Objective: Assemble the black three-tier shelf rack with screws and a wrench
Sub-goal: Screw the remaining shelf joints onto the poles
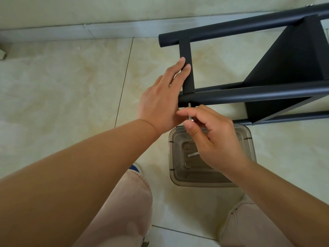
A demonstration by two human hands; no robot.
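1. The black shelf rack (292,56) lies on its side on the pale tiled floor (71,86), filling the 1 to 3 o'clock part of the view, its round tubes running off to the right
2. A flat black crossbar (186,50) joins the upper tube to the nearer tube (249,94) at the rack's left end
3. The left hand (160,100) rests against that crossbar with straight, relaxed fingers, fingertips touching its left edge; it grasps nothing
4. The right hand (213,138), at about 5 o'clock from the left one, pinches a silver screw (190,113) between thumb and forefinger, the remaining fingers curled
5. The screw stands upright with its tip at the hole on the underside of the nearer tube; how far it has entered I cannot tell
6. Below the hands, near centre toward 5 o'clock, a clear plastic container (178,175) sits on the floor, partly hidden by the right wrist
7. Inside it lie a silver metal bar (193,154), seemingly a wrench, and a small round fastener (183,164); anything more is hidden by the hand
8. At 6 o'clock are the person's knees in light pink trousers (124,211) and the toe of a blue-and-white shoe (135,169)
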